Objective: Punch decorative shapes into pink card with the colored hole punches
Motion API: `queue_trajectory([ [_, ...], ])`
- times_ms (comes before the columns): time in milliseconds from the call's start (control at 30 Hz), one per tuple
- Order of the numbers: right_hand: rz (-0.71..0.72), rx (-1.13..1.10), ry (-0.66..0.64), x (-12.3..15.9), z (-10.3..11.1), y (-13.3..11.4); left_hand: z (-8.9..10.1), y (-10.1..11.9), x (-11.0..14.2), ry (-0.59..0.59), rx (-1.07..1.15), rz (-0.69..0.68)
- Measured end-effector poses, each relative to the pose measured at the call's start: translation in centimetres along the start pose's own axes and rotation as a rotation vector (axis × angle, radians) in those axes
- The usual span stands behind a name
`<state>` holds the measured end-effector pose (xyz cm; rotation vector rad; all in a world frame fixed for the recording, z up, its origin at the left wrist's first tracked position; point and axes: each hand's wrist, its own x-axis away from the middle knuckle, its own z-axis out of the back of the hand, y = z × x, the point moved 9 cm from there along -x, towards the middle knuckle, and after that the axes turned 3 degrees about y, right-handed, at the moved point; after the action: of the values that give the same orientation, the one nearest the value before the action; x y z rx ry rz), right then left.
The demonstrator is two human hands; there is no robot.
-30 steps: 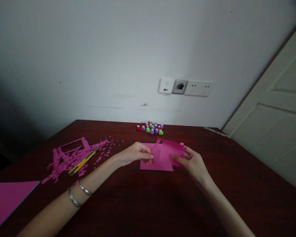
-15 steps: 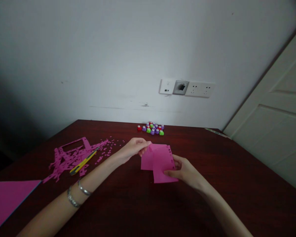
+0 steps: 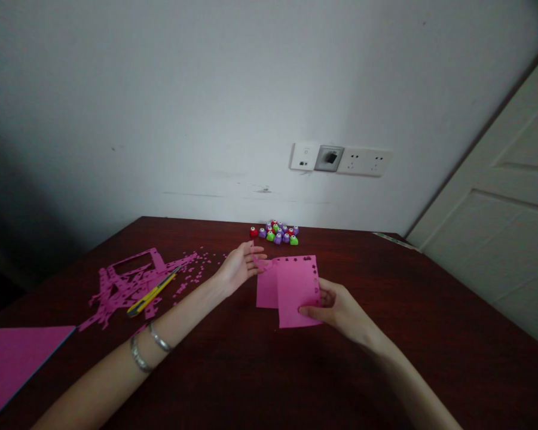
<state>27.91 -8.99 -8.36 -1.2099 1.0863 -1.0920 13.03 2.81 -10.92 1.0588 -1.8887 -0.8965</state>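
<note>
My right hand [image 3: 338,307] grips a pink paper sheet [image 3: 297,295] by its right edge, thumb in front and fingers behind. Small punched shapes line the sheet's top and right edges. Partly covered by it, another pink sheet [image 3: 266,289] lies on the table. Palm turned toward the sheets, my left hand [image 3: 241,266] has a narrow pink paper strip [image 3: 254,253] at its thumb and forefinger, while its other fingers are spread. The strip's lower end reaches the sheet's top left corner; whether they are joined I cannot tell.
Pink punched paper scraps [image 3: 125,286] lie at the left with a yellow utility knife [image 3: 151,294] on them. Tiny cutouts [image 3: 190,278] are scattered beside. Several small coloured punches [image 3: 278,232] stand near the wall. A pink pad [image 3: 24,358] occupies the table's [image 3: 269,376] front left.
The held sheet has swung left and down, nearer me, and now faces me with its punched edges up and right. My left hand has moved left and turned its palm, with fingers spreading.
</note>
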Motion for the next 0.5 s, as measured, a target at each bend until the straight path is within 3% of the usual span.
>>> queue_trajectory([
  [67,0.003,0.001,0.014,0.0,0.0,0.1,0.8,0.3,-0.4,0.050,0.056,-0.039],
  [133,0.001,-0.005,0.063,-0.2,0.4,0.3,0.6,0.2,-0.6,-0.001,0.078,-0.047],
  [300,0.026,-0.074,0.213,-0.5,1.6,1.0,-4.5,-1.8,2.0,-0.490,-0.104,-0.005],
  [367,0.043,-0.094,0.234,-0.6,1.7,1.0,-6.0,-2.6,3.5,-0.588,-0.253,-0.057],
  [433,0.057,-0.098,0.223,-0.5,1.4,0.9,-6.5,-3.1,4.2,-0.553,-0.383,-0.125],
  [500,0.069,-0.083,0.198,-0.5,1.0,0.5,-6.2,-3.5,4.2,-0.445,-0.434,-0.159],
])
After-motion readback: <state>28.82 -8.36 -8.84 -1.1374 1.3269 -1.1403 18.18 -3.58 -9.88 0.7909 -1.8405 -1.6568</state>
